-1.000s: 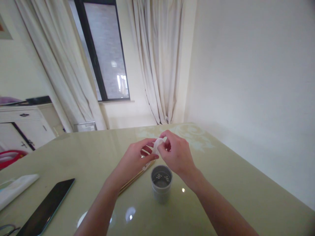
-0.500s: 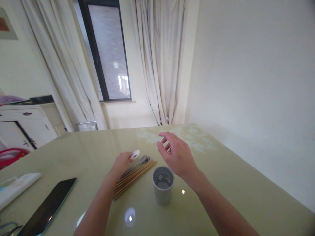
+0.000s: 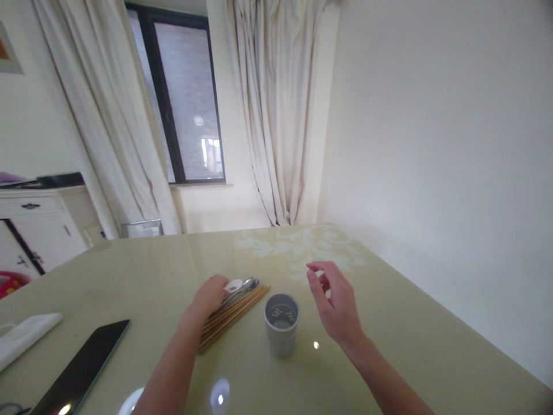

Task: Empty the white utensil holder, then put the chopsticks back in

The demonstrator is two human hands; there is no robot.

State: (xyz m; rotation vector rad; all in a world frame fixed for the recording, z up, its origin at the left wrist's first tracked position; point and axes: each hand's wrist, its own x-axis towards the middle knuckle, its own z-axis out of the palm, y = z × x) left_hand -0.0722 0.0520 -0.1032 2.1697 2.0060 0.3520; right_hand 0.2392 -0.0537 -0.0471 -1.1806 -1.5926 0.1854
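Observation:
My left hand (image 3: pixel 210 298) is closed on a white spoon (image 3: pixel 234 286) with a small blue mark in its bowl. The spoon is low beside the metal spoons (image 3: pixel 250 284), and I cannot tell whether it touches the table. A bundle of wooden chopsticks (image 3: pixel 233 316) lies slantwise under and beside that hand. To the right of the chopsticks stands an upright grey cup (image 3: pixel 281 324), with small holes in its bottom. My right hand (image 3: pixel 334 302) hovers to the right of the cup, fingers loosely curved, thumb apart from them, holding nothing.
A dark phone or tablet (image 3: pixel 82 366) lies on the glossy green table (image 3: pixel 367 357) at the left. Beyond it is a white flat item (image 3: pixel 28 337). A white wall (image 3: pixel 432 173) runs along the table's right edge, and curtains (image 3: pixel 276 115) hang behind the far edge.
My left hand has lowered the white spoon toward the metal spoons. My right hand has moved right and down, away from the cup. The camera view has shifted slightly.

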